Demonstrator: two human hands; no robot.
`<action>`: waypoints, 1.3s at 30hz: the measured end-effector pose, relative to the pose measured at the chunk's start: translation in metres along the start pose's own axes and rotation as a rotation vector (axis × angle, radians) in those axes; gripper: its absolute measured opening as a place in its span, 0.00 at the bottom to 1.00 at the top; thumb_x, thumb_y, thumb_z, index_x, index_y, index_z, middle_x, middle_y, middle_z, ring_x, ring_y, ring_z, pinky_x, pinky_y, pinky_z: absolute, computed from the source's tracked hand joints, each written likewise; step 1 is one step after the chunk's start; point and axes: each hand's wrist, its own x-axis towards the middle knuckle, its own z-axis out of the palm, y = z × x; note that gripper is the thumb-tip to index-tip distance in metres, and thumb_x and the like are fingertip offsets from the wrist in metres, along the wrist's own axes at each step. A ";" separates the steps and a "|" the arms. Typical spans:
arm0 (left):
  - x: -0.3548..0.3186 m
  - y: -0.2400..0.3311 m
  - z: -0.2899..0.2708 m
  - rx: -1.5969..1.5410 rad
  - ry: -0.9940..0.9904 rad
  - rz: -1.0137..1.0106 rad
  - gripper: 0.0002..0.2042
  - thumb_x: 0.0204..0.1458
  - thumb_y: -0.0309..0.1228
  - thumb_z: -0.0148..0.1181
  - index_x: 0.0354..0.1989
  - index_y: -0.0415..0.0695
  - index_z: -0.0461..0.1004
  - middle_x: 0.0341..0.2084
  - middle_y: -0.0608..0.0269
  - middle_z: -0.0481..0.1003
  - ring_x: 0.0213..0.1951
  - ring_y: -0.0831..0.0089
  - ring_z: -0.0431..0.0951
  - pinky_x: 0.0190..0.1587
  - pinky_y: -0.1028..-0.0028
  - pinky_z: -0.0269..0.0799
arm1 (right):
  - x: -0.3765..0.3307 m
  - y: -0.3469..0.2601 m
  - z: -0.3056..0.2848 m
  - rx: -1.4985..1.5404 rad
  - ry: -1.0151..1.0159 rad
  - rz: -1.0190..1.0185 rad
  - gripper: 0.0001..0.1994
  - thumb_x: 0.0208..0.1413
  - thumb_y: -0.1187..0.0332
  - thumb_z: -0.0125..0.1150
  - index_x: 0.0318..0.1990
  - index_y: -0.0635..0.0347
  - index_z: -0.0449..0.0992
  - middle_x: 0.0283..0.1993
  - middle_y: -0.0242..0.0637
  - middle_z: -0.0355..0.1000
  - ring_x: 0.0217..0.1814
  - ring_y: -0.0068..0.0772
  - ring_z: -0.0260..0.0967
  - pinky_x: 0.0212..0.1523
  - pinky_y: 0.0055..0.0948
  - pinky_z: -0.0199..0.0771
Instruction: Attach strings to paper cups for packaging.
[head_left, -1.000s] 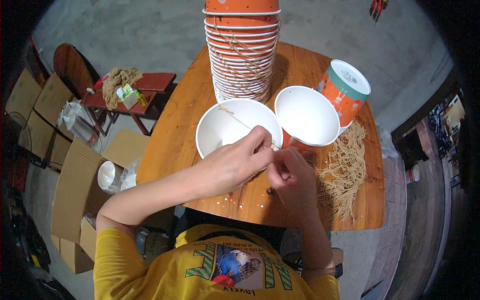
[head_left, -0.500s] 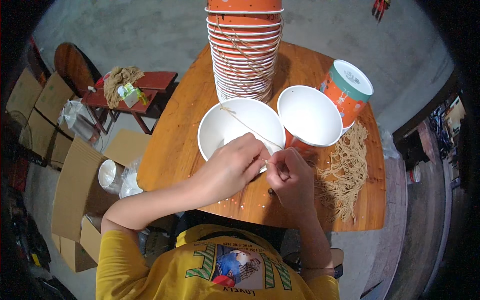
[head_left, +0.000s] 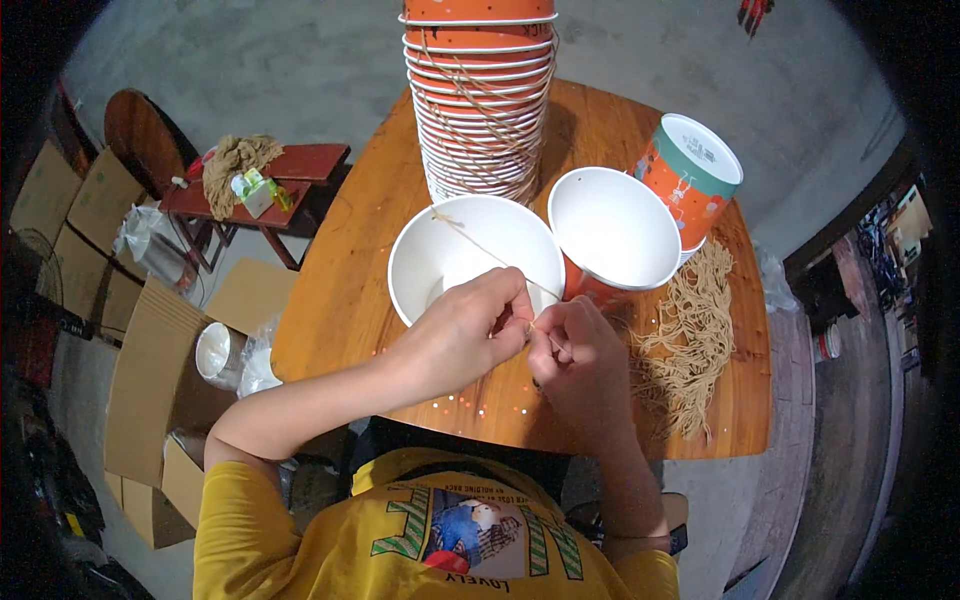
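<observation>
A white-lined paper bucket [head_left: 420, 250] stands at the table's near middle, its mouth toward me. Across that mouth runs a thin tan string [head_left: 478, 245], knotted at the bucket's far-left rim. Just in front of the near rim, my left hand [head_left: 465, 325] pinches the string between thumb and fingers. My right hand [head_left: 582, 360] grips it too, close beside the left, with curled fingers. The stretch of string between the fingertips is short and partly hidden. To the right, nearly touching, a second paper bucket [head_left: 615, 225] leans with its white inside showing.
A tall stack of orange paper buckets [head_left: 478, 110], draped with strings, rises at the back of the wooden table [head_left: 335, 300]. An upturned bucket [head_left: 690, 175] and a heap of tan strings [head_left: 690, 345] lie right. Cardboard boxes [head_left: 150, 390] and a red bench [head_left: 310, 162] stand left.
Both hands stay together at the string, with small finger shifts. The buckets and stack appear slightly farther left in the view.
</observation>
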 end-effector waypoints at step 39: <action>0.005 -0.010 -0.003 -0.140 -0.056 -0.112 0.05 0.53 0.27 0.54 0.32 0.38 0.68 0.21 0.61 0.71 0.25 0.74 0.71 0.30 0.72 0.68 | 0.000 0.001 0.004 0.004 0.070 -0.042 0.08 0.45 0.77 0.61 0.30 0.57 0.66 0.26 0.37 0.64 0.27 0.40 0.68 0.28 0.37 0.70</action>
